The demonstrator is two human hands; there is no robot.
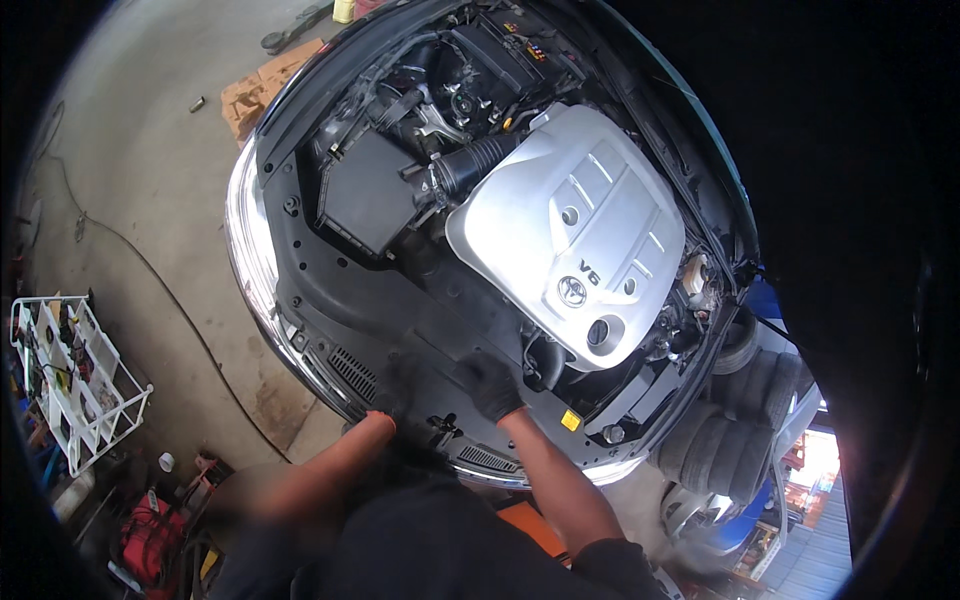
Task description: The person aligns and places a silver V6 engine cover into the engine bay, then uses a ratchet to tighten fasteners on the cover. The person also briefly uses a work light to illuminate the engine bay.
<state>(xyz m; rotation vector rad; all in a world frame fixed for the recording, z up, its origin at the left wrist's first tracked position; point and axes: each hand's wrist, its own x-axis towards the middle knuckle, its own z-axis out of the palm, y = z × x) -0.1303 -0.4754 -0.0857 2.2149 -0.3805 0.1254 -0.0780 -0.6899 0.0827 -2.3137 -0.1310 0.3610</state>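
Both my hands wear black gloves and are over the black plastic cover (385,300) along the front of a car's engine bay. My left hand (400,382) is smeared by motion beside a slotted vent (352,372), and its fingers cannot be made out. To its right, my right hand (488,385) is at the cover's middle, back toward me. Its dark fingers blend into the cover, so whether they grip anything is unclear. Beyond the right hand sits a large silver engine cover (530,230). A black air filter box (368,195) lies farther left, joined to a ribbed intake hose (475,165).
The raised hood (830,200) fills the right side as a dark mass. Stacked tires (720,450) stand at the lower right. On the left are a white wire rack (80,380) of items, a red tool bag (150,540) and a cable (185,310) across the floor. Flattened cardboard (265,85) lies beyond the bumper.
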